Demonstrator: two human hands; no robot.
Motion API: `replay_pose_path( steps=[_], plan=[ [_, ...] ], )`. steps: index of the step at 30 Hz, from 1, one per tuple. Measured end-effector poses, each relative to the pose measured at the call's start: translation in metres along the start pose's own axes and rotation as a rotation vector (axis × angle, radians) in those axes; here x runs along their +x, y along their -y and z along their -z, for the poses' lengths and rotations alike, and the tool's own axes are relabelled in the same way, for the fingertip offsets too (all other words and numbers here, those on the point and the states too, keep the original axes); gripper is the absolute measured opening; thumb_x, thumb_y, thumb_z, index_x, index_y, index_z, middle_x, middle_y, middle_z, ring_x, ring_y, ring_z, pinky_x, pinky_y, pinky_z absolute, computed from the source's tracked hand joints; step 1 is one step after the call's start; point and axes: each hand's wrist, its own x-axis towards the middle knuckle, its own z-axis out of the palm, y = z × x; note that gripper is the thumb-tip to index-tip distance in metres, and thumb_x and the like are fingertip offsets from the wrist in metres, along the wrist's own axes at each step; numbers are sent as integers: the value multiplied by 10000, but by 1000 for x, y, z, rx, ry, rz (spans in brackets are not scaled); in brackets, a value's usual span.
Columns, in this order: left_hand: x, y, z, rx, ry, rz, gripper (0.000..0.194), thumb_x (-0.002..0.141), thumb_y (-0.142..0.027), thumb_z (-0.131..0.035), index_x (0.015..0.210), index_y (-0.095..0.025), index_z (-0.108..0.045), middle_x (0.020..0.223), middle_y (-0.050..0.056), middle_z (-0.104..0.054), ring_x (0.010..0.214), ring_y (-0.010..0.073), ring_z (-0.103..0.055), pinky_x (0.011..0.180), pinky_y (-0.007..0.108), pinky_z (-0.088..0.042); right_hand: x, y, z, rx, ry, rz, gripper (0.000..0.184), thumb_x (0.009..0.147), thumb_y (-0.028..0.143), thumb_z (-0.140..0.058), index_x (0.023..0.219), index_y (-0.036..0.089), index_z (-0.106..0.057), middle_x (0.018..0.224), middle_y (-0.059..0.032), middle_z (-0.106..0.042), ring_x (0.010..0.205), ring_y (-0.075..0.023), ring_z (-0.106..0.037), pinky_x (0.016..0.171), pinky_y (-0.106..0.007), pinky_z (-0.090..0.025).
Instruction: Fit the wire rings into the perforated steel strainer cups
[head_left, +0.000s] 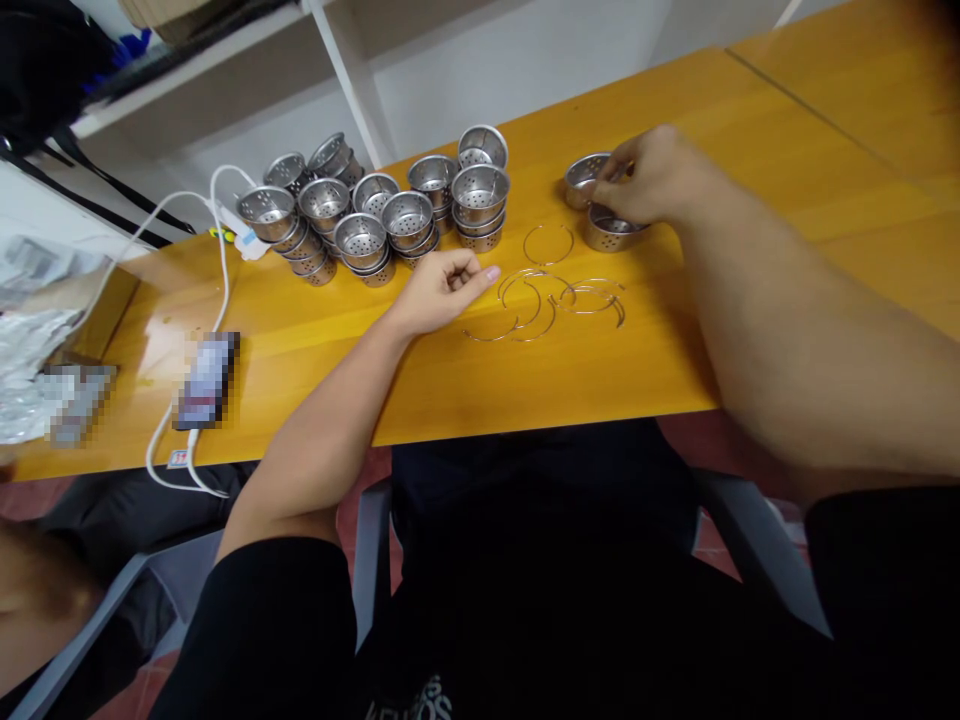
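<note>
My right hand (649, 180) is closed at the right of the table, thumb and fingers pinched at the rim of a small perforated metal cup (579, 187). Under that hand stands a second perforated metal cup (611, 234), partly covered by it. Several thin metal wire rings (547, 245) lie in a loose, overlapping group between my hands. My left hand (442, 290) rests beside them, fingers curled in, thumb pointing toward the rings, nothing visible in it. Just behind it, stacks of the same perforated cups (407, 220) stand close together.
On the left of the wooden table (315, 350) lies a phone (206, 380) with a white cable (223, 270). Farther left are a cardboard box (112, 305) and clear plastic bags (30, 350). White shelving (345, 80) stands behind. Another person's limb (45, 590) shows at lower left.
</note>
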Motion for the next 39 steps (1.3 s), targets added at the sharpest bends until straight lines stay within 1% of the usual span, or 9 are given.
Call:
replay_pose_path(
  steps=[4, 8, 10, 15, 18, 22, 26, 31, 39],
  plan=[
    [-1, 4, -1, -17, -31, -18, 770, 1150, -956, -740, 886, -243, -612, 765, -53, -476, 646, 84, -353, 583, 255, -300, -6, 6, 3, 42, -147, 100, 265, 1309, 203, -879, 1475, 12, -957, 1522, -296, -888, 1468, -342, -810, 1228, -442, -601],
    [-6, 14, -2, -52, -45, 1, 415, 1196, -628, -841, 1230, -226, -742, 1058, 30, -760, 742, 89, -589, 675, 246, -503, -7, 7, 1, 286, -353, 385, 110, 1203, 173, -994, 1293, 136, -944, 1720, -312, -748, 1617, -382, -745, 1316, -480, -658],
    [-8, 23, -4, -59, -41, 32, 457, 1184, -588, -875, 1452, -247, -731, 1318, 94, -831, 820, 103, -701, 700, 255, -571, -12, 10, -1, 385, -299, 575, 165, 1149, 232, -1058, 1152, 244, -894, 1711, -253, -762, 1630, -386, -728, 1350, -519, -656],
    [-3, 61, -10, -5, -107, -33, 1042, 1073, -859, -966, 1861, -375, -489, 1742, 156, -726, 1301, 275, -896, 1000, 394, -775, -42, 30, -8, 433, 103, 809, 273, 1090, 395, -1080, 1005, 342, -826, 1689, -133, -800, 1616, -402, -726, 1445, -582, -587],
    [5, 84, -7, 35, -128, -152, 1130, 1039, -978, -924, 1886, -388, -464, 1783, 136, -702, 1641, 389, -803, 1323, 569, -727, -53, 39, -13, 452, 216, 796, 186, 1155, 531, -980, 1184, 400, -853, 1677, -85, -820, 1545, -380, -771, 1382, -568, -647],
    [10, 105, 2, 59, -129, -191, 1095, 1048, -992, -896, 1863, -382, -492, 1762, 126, -728, 1725, 400, -749, 1517, 640, -580, -42, 31, -18, 446, 244, 672, 326, 1225, 486, -884, 1509, 344, -811, 1539, -107, -900, 1267, -361, -862, 1183, -567, -719],
    [9, 111, 5, 36, -173, -161, 1072, 1012, -998, -931, 1783, -366, -537, 1698, 120, -759, 1613, 374, -812, 1473, 625, -614, -21, 19, -25, 86, 396, 662, 171, 1156, 211, -871, 1324, 235, -880, 1293, -134, -946, 1157, -361, -895, 1124, -532, -694],
    [5, 93, 1, 67, -189, -86, 1071, 1005, -992, -944, 1752, -319, -575, 1696, 162, -769, 1584, 371, -825, 1406, 591, -674, -13, 23, -42, -147, 403, 688, 149, 1141, 219, -900, 1274, 279, -930, 1405, -128, -950, 1285, -408, -894, 1133, -517, -665],
    [2, 79, 1, 78, -172, -10, 1120, 964, -1049, -930, 1720, -294, -594, 1655, 173, -795, 1520, 357, -847, 1339, 557, -712, -8, 35, -57, -352, 415, 585, 84, 1099, 254, -854, 1068, 307, -911, 1017, -75, -899, 931, -380, -853, 777, -456, -549]
  ],
)
